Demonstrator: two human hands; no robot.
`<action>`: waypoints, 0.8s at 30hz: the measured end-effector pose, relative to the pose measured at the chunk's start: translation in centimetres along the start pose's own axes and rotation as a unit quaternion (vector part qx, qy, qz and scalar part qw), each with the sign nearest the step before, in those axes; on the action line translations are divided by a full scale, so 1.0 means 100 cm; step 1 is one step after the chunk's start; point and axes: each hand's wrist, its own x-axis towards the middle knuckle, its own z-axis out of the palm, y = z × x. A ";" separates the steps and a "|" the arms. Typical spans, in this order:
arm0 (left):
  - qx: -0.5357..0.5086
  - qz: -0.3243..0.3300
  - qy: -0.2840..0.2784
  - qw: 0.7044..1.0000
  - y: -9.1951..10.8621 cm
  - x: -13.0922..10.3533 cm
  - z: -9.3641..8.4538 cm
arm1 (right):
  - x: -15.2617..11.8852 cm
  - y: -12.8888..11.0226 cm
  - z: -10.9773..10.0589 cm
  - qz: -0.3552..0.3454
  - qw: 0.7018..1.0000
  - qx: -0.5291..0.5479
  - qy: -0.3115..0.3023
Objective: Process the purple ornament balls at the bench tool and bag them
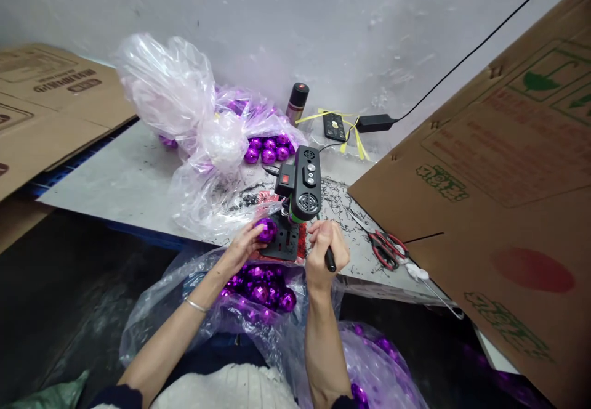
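Note:
My left hand (244, 246) holds a shiny purple faceted ball (266, 230) at the left edge of a black machine's base plate (282, 242). Over that plate stands the machine's black body (308, 181), with round vents on top and a red switch at its side. To the right, my right hand (327, 252) is closed around a black-handled tool (330, 260); its far end is hidden. Below the table edge, an open clear bag (157, 301) on the lap holds several purple balls (261, 292).
Knotted clear bags (170, 82) and more balls (269, 150) lie at the back left. A spray can (298, 101), black adapter (375, 123) and red-handled scissors (388, 249) are on the table. Large cardboard box (498, 181) at right; flat cardboard (60, 101) at left.

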 end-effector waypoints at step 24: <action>0.451 0.234 -0.018 0.861 -0.008 0.020 0.010 | -0.009 0.006 -0.004 -0.017 1.000 -0.004 -0.018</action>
